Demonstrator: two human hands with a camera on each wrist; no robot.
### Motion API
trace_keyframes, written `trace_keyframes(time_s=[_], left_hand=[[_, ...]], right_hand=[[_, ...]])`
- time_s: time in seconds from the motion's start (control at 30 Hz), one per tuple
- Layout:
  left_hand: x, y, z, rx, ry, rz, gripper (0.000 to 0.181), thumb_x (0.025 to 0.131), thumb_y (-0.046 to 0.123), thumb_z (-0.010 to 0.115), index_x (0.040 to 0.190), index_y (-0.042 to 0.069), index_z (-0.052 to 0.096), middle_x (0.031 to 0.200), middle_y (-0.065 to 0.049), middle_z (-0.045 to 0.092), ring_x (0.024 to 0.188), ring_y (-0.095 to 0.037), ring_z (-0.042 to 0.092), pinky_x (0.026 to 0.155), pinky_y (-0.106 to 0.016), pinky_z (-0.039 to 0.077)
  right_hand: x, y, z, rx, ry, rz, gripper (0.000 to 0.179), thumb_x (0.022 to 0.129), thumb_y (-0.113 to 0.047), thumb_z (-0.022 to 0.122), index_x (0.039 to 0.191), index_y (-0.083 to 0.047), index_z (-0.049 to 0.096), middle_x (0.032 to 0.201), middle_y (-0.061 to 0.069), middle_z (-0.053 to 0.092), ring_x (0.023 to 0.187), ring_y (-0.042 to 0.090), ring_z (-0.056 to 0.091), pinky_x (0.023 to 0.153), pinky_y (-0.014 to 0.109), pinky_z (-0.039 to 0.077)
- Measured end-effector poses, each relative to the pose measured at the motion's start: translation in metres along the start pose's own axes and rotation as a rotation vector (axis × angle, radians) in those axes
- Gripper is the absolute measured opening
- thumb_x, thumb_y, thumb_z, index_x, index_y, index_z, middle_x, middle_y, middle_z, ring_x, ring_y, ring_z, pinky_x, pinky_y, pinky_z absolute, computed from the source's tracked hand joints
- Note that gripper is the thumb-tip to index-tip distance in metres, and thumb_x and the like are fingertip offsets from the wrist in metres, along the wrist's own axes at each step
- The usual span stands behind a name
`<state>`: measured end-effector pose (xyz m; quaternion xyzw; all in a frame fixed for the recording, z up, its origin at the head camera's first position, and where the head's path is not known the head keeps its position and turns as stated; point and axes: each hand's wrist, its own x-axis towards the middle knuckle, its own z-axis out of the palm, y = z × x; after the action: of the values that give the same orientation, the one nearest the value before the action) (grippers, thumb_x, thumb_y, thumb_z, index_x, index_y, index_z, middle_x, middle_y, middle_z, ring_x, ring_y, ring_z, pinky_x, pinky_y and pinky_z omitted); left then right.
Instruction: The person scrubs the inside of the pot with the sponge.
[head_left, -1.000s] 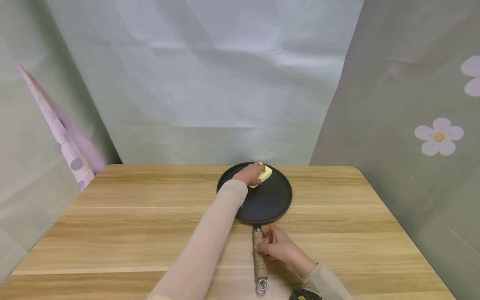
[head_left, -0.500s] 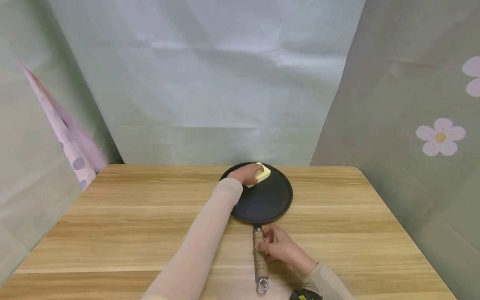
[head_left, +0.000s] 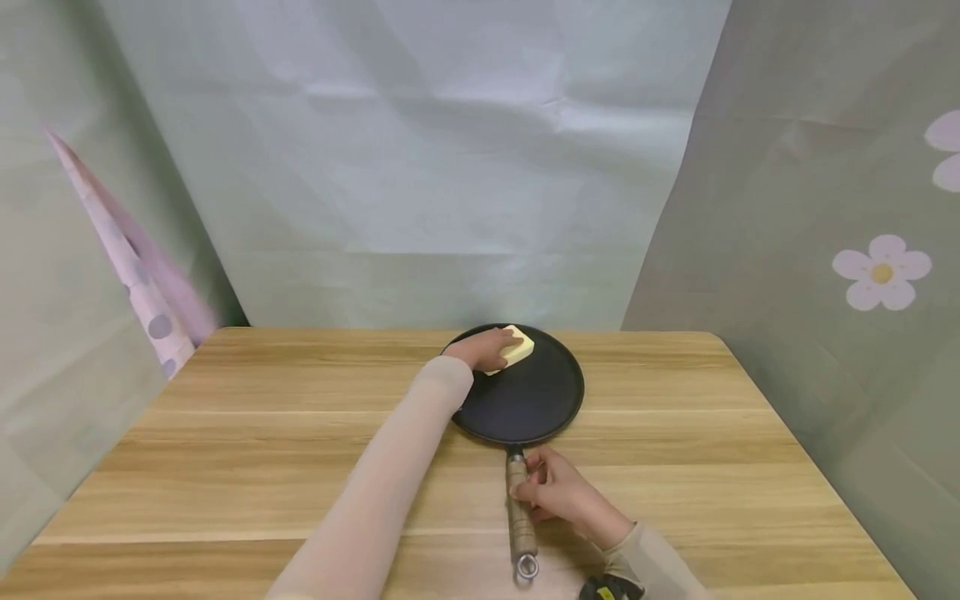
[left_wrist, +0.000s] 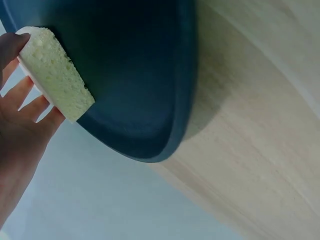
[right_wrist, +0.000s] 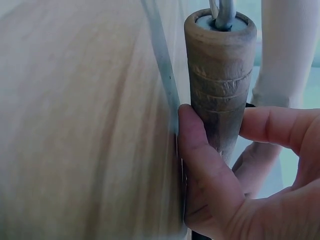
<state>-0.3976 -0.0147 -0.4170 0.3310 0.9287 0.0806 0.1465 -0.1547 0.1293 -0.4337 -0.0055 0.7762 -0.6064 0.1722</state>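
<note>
A round black flat pan (head_left: pixel 528 400) lies near the table's back edge, its wooden handle (head_left: pixel 521 517) pointing toward me. On the upper left of its surface, my left hand (head_left: pixel 482 348) grips a pale yellow sponge (head_left: pixel 519 350). The left wrist view shows the thumb on one end of the sponge (left_wrist: pixel 57 75) and the fingers along its side, close to the pan's rim (left_wrist: pixel 185 95). My right hand (head_left: pixel 566 497) pinches the handle between thumb and fingers. Up close in the right wrist view, the handle (right_wrist: pixel 220 75) has ring grooves and a metal loop at its end.
The wooden table (head_left: pixel 262 467) stretches out on both sides of the pan. Behind it hangs a pale grey-green sheet (head_left: pixel 450 167), with a flower-printed sheet (head_left: pixel 795 250) on the right. A black strap (head_left: pixel 611 588) sits at my right wrist.
My left hand has slid a little to the left across the pan with the sponge. The right hand stays on the handle, and the pan has hardly moved.
</note>
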Motion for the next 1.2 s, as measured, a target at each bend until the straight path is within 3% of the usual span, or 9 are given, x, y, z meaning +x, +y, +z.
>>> trace_keyframes(time_s=[0.17, 0.4, 0.73, 0.9, 1.2], left_hand=[[-0.011, 0.001, -0.003, 0.007, -0.023, -0.008, 0.057, 0.099, 0.016, 0.048, 0.153, 0.019, 0.028, 0.159, -0.007, 0.019, 0.146, -0.029, 0.017, 0.116, -0.039, 0.018], [-0.026, -0.007, -0.005, 0.014, 0.032, 0.031, 0.058, 0.097, 0.014, 0.053, 0.151, 0.013, 0.032, 0.157, -0.012, 0.024, 0.143, -0.034, 0.023, 0.115, -0.041, 0.022], [-0.035, -0.027, -0.002, 0.004, 0.051, 0.069, 0.059, 0.095, 0.011, 0.053, 0.151, 0.01, 0.032, 0.157, -0.016, 0.022, 0.143, -0.036, 0.023, 0.115, -0.042, 0.022], [-0.041, -0.029, -0.003, -0.027, 0.06, 0.079, 0.058, 0.095, 0.01, 0.052, 0.15, 0.008, 0.034, 0.156, -0.018, 0.024, 0.142, -0.038, 0.024, 0.114, -0.045, 0.023], [-0.044, -0.03, -0.001, -0.008, 0.038, 0.065, 0.059, 0.098, 0.015, 0.051, 0.152, 0.012, 0.029, 0.158, -0.014, 0.02, 0.143, -0.034, 0.022, 0.115, -0.044, 0.022]], right_hand=[[0.0, 0.0, 0.0, 0.004, -0.006, 0.0, 0.037, 0.08, 0.001, 0.065, 0.11, 0.007, 0.043, 0.08, 0.007, 0.046, 0.063, 0.018, 0.051, 0.055, 0.031, 0.053], [0.001, 0.0, 0.0, -0.003, -0.007, 0.003, 0.037, 0.08, 0.001, 0.065, 0.109, 0.007, 0.043, 0.079, 0.006, 0.045, 0.063, 0.017, 0.05, 0.055, 0.031, 0.052], [0.0, -0.002, 0.0, 0.003, -0.009, -0.002, 0.036, 0.08, 0.001, 0.066, 0.108, 0.006, 0.044, 0.079, 0.006, 0.047, 0.065, 0.015, 0.049, 0.054, 0.029, 0.051], [0.0, -0.002, 0.001, -0.002, -0.003, -0.006, 0.035, 0.08, 0.001, 0.065, 0.108, 0.006, 0.045, 0.079, 0.006, 0.046, 0.065, 0.015, 0.049, 0.054, 0.029, 0.051], [0.0, 0.0, 0.0, -0.005, 0.004, 0.001, 0.034, 0.08, 0.001, 0.064, 0.107, 0.005, 0.044, 0.079, 0.005, 0.044, 0.065, 0.016, 0.049, 0.055, 0.03, 0.05]])
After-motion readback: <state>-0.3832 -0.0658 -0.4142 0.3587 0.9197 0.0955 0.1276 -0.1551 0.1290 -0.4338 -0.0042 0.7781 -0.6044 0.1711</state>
